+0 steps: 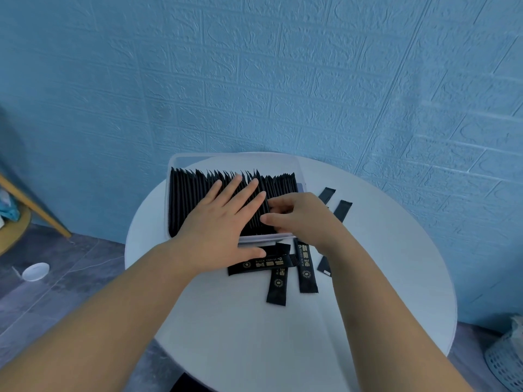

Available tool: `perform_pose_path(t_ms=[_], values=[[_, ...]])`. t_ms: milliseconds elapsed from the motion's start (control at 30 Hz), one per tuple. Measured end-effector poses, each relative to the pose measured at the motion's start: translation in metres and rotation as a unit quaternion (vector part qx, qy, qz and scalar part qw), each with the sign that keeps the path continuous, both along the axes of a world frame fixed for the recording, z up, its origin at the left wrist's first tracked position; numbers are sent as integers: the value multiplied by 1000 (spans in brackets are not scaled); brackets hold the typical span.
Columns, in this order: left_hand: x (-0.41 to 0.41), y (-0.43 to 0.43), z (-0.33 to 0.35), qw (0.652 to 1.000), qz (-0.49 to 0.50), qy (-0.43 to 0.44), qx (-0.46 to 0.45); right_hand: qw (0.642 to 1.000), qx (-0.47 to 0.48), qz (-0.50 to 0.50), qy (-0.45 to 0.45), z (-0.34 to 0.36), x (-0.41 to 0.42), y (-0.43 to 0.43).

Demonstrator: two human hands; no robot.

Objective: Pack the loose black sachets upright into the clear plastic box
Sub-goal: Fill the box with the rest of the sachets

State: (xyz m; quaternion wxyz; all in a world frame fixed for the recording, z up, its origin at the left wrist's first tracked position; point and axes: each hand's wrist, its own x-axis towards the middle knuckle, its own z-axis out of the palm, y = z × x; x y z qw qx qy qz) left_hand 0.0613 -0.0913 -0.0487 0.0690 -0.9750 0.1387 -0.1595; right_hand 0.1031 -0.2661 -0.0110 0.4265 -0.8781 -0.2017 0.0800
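A clear plastic box stands at the far side of the round white table, filled with a row of upright black sachets. My left hand lies flat with straight fingers pressing on the packed sachets. My right hand is at the box's right end, fingers curled in among the sachets there; what it holds is hidden. Several loose black sachets lie flat just in front of the box, and two more loose sachets lie to its right.
The table stands against a blue brick-patterned wall. A wooden stand and a small white dish are on the grey floor to the left. A white mesh basket sits at lower right.
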Motion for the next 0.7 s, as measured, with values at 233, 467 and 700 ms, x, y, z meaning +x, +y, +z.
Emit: perform_pose_path(t_ms=[233, 467, 700], values=[[5, -3, 3, 999, -28, -16, 12, 999, -1, 6, 41, 5, 4, -2], [5, -2, 0, 999, -14, -27, 33, 999, 2, 12, 37, 6, 4, -1], [2, 2, -1, 1000, -6, -12, 13, 999, -27, 28, -8, 2, 1, 3]])
